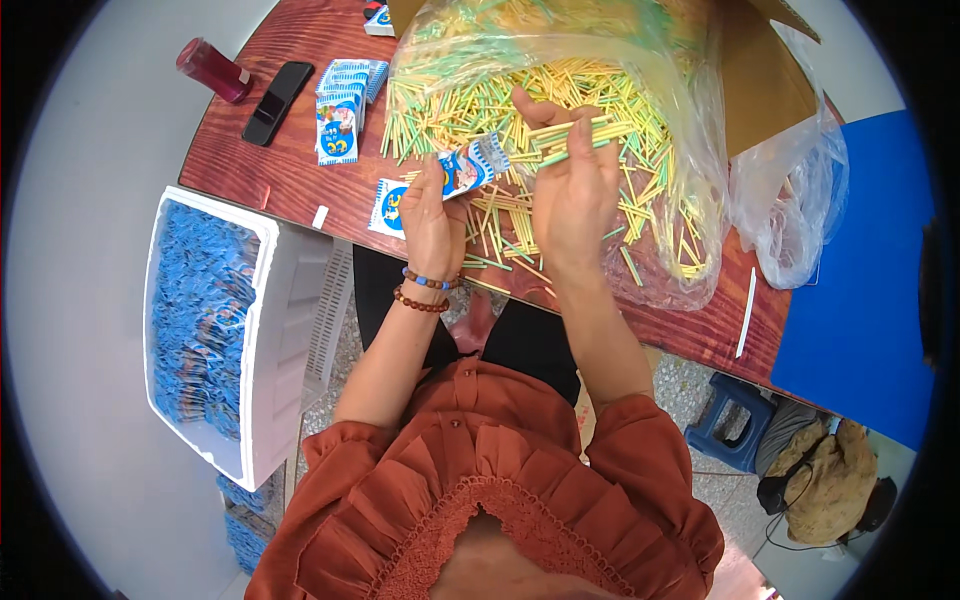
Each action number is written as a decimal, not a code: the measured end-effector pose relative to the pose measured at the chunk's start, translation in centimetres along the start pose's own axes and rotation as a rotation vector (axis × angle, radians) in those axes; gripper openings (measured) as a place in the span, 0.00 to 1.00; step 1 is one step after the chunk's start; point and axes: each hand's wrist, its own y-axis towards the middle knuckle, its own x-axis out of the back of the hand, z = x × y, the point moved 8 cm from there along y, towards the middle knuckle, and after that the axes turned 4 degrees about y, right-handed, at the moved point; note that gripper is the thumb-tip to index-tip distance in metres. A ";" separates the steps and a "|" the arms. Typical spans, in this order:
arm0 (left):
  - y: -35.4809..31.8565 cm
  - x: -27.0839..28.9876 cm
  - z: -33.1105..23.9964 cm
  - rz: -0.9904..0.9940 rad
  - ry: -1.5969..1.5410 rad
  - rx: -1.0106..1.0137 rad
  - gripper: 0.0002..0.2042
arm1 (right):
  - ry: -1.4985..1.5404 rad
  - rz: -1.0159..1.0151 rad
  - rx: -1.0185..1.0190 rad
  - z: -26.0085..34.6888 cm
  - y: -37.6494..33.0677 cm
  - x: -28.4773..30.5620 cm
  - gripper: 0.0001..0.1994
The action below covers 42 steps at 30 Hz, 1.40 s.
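Left hand pinching open packet, right hand gripping few sticks; small stack of packets done, heap of sticks remaining.

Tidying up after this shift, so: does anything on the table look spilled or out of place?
Yes. Yellow and green sticks have spilled out of the clear plastic bag onto the wooden table, lying criss-cross near the left hand and right hand. One white stick lies alone near the table's edge.
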 end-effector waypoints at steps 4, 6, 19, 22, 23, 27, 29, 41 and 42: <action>-0.3 -0.6 -0.2 -0.026 0.011 -0.061 0.15 | -0.121 -0.090 0.133 -0.6 -1.2 -1.7 0.13; -0.3 -0.5 0.1 -0.073 0.005 -0.066 0.14 | -0.114 -0.132 0.181 -1.5 -1.5 -1.5 0.15; -0.2 -0.2 -0.3 -0.086 -0.035 -0.120 0.14 | -0.453 0.031 0.253 -2.7 -2.8 -2.2 0.14; 0.3 0.1 0.0 -0.077 -0.007 -0.095 0.12 | -0.679 0.155 0.214 -3.5 -2.3 -2.6 0.19; 0.5 -0.2 0.0 -0.022 -0.084 -0.079 0.12 | -0.677 0.162 0.212 -3.4 -2.2 -2.7 0.19; 1.2 -1.1 -0.1 0.076 -0.279 0.015 0.16 | -0.625 0.251 0.001 -4.4 -0.9 -2.9 0.25; 2.1 -0.7 0.1 0.081 -0.300 0.035 0.19 | -0.700 0.329 -0.033 -4.7 -0.1 -3.5 0.29; 3.6 5.0 -4.6 0.067 -0.346 -0.083 0.12 | -0.975 0.673 -0.141 -10.2 2.8 -6.4 0.08; 3.6 6.1 -5.3 0.029 -0.272 -0.088 0.12 | -0.837 0.606 -0.192 -11.1 3.2 -6.5 0.09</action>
